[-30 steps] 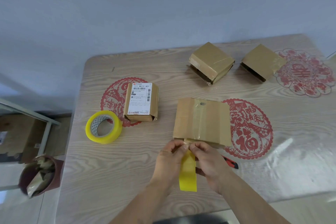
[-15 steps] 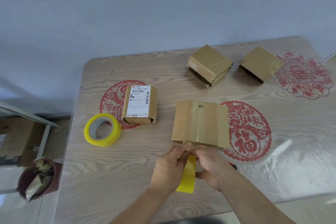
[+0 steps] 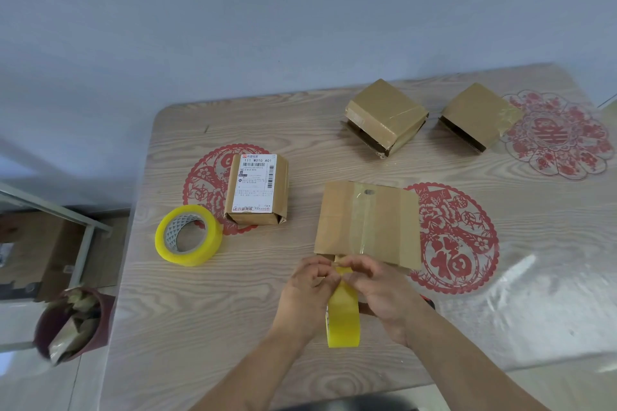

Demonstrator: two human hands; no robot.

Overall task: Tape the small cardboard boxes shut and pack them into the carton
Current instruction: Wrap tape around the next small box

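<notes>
Yellow tape strip (image 3: pixel 344 317) pinched by both left hand (image 3: pixel 309 290) and right hand (image 3: pixel 384 294) at the near-edge box (image 3: pixel 367 223); three boxes wait, no carton visible.

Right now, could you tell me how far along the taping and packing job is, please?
Early on. In hand: both hands, left and right, pinch a yellow tape strip at the near edge of the flat box, which already carries a clear tape band. Left: the two far boxes show dark open sides; the labelled box waits beside the tape roll. Nothing is packed; no carton shows on the table.
</notes>
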